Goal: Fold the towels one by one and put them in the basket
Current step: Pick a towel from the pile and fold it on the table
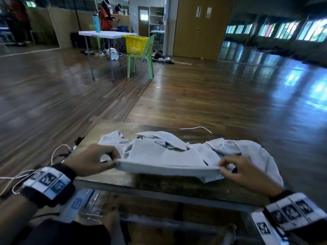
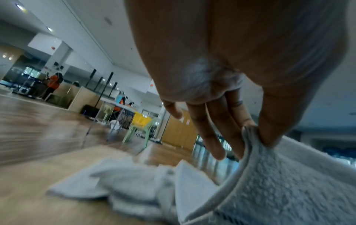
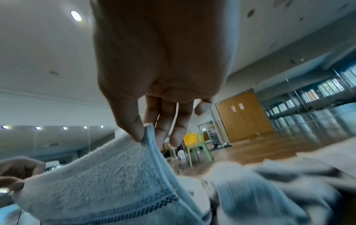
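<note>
Head view: hands [image 1: 166,167] on towel [image 1: 168,161].

Worn wooden table [image 1: 109,175] under crumpled pale towels [image 1: 247,147], white cable [image 1: 196,128]

No words, brands or numbers can be read anywhere; the wristbands [image 1: 50,181] carry only black-and-white square marker patterns (no letters), and all else is blurred.
</note>
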`<state>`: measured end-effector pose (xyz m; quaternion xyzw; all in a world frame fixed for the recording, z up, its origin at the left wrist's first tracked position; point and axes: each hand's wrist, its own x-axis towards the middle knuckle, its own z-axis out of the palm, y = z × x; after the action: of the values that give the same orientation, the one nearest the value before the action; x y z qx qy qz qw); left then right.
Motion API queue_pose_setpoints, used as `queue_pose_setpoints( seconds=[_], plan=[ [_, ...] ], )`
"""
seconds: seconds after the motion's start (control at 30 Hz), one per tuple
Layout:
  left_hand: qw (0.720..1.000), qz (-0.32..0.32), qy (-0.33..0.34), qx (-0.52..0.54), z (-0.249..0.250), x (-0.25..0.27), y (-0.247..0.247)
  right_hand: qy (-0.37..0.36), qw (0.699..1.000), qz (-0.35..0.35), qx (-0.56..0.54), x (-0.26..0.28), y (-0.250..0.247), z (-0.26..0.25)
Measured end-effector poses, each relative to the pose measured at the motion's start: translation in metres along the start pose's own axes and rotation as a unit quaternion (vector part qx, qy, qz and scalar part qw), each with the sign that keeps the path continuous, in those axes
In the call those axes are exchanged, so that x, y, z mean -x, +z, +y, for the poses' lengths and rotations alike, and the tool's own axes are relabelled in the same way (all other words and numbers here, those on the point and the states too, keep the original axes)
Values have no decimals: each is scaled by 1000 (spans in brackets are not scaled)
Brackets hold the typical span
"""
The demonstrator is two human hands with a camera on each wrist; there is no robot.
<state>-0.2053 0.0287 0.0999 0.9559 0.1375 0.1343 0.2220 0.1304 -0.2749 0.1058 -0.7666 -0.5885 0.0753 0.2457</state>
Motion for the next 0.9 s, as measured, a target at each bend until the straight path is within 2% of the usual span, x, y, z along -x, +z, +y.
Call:
queue_pose_setpoints(
  seconds=[0.07,0.13,0.27,0.37,0.43,0.5,0.6,0.73,0.8,0.9],
  plan=[
    [997,-67,-38,4,-13,8,29,22,998,-63,0,9,32,16],
    [993,-99,-58,7,-27,8,52,45,994,-99,21,9,57,25],
    [994,-57,-88,-33,-58,-13,82,87,992,-81,41,-14,84,40],
    [989,-2,-108,-105,-66,-42,95,90,983,-56,147,-44,96,47],
    [985,21,-91,-147,-69,-63,98,74,973,-41,214,-67,102,50],
    [981,21,-82,-173,-72,-81,101,60,960,-42,270,-88,108,50],
    [976,13,-110,-187,-79,-102,104,41,930,-69,358,-112,121,60],
    [961,-54,-159,-219,-86,-115,103,53,907,-122,398,-129,135,73],
    [957,-72,-170,-223,-89,-115,101,54,903,-142,402,-133,140,79],
    [960,-71,-173,-210,-89,-112,99,56,914,-144,376,-132,141,79]
  ],
)
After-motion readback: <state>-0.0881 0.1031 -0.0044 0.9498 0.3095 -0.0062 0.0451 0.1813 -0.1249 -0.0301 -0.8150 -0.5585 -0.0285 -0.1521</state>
